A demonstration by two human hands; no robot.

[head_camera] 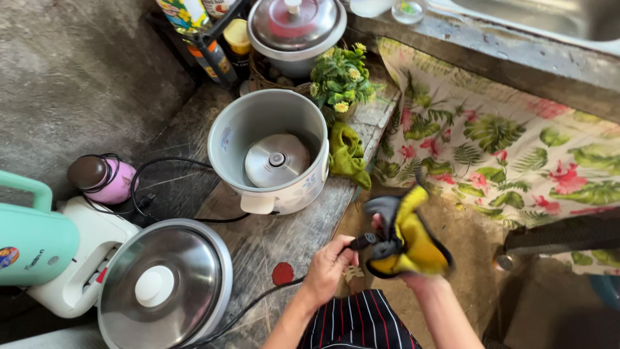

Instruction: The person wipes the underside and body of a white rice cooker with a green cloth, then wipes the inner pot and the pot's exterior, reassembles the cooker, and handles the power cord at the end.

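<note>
Head view, looked straight down over the near right corner of a worn wooden counter (pixel 284 226). Found both hands just off that corner, close together over the dirt floor. Left hand (pixel 329 262) curled, thumb and fingertips pinching the black plug (pixel 365 242) at the end of a power cord (pixel 258 304). Plug lay level, long axis running left to right, prong end aimed at the other hand. Cord trailed back from it down and left across the counter's near edge. Right hand (pixel 413 278) closed around a yellow and black cloth (pixel 410 242), bunched up and touching the plug's tip; fingers mostly buried in the folds, so could not tell the exact grip. Left hand clearly the nearer one to the plug, the cloth meeting it from the right.

Up and left of the hands, well apart, stood an open grey rice cooker (pixel 268 152) near the counter's right edge, heating plate bare inside. Beside it lay a green rag (pixel 347 155); beyond that, a small potted plant (pixel 341 77). Near the counter's front left corner sat a round steel lid (pixel 161 278).
</note>
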